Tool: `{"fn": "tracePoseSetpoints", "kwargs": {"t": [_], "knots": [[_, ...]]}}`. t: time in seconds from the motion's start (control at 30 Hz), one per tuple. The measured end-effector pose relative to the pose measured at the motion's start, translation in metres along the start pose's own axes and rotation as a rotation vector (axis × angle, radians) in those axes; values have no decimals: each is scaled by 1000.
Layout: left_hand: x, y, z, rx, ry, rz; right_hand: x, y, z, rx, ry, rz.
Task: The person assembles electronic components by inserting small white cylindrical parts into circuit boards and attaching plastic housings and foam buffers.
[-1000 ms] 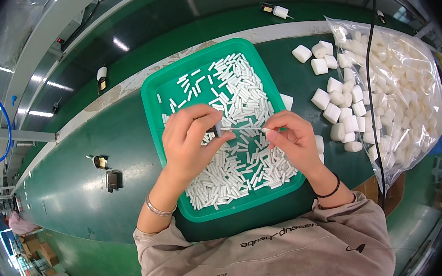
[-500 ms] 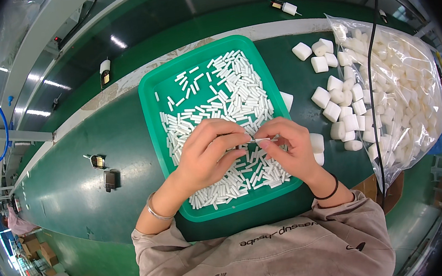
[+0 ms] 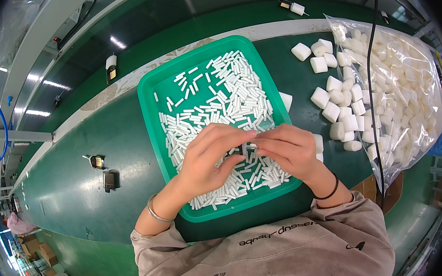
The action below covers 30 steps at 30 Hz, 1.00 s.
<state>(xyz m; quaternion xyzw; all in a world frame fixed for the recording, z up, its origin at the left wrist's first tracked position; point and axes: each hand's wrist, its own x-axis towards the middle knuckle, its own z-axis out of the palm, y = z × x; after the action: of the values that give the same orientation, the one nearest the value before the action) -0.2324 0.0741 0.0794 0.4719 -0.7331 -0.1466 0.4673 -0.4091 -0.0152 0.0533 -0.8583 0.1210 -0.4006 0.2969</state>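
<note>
A green plastic tray [image 3: 150,107] full of loose small white tubes [image 3: 251,95] lies in front of me. Over its near middle my left hand [image 3: 204,155] is closed, thumb and forefinger drawn together around something small and greyish that I cannot make out. Close beside it, my right hand [image 3: 292,149] is also closed, its thumb and fingertips pinched. The fingertips of both hands almost meet, and what the right one holds is hidden behind its fingers.
Thick white foam-like plugs [image 3: 330,111] lie right of the tray, beside a clear bag [image 3: 408,93] full of them. A black cable [image 3: 371,70] hangs across the bag. Small white-capped devices [image 3: 111,68] sit beyond the bench; a dark block [image 3: 109,180] lies left.
The fingertips have closed in; the thin white and metallic piece seen between them is now mostly hidden. My right fingers have curled over. The white-capped devices at the back have shifted right.
</note>
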Motion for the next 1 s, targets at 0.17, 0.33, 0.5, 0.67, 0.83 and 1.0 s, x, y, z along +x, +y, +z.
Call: {"fn": "tracePoseSetpoints", "kwargs": {"t": [0.17, 0.33, 0.5, 0.67, 0.83, 1.0], "knots": [[0, -1, 3, -156, 24, -383, 11, 13, -10, 0, -25, -20], [-10, -21, -2, -501, 259, -459, 23, 45, -44, -279, -20, 611], [-6, -22, -3, -700, 382, -715, 6, 63, -34, -291, -243, 517], [-11, -27, -2, -781, 406, -705, 14, 47, -39, -501, 23, 545], [-15, -28, -2, -790, 360, -652, 20, 0, -13, 409, 211, 554], [-15, -27, 3, -854, 367, -527, 10, -6, 9, 911, 191, 607]]}}
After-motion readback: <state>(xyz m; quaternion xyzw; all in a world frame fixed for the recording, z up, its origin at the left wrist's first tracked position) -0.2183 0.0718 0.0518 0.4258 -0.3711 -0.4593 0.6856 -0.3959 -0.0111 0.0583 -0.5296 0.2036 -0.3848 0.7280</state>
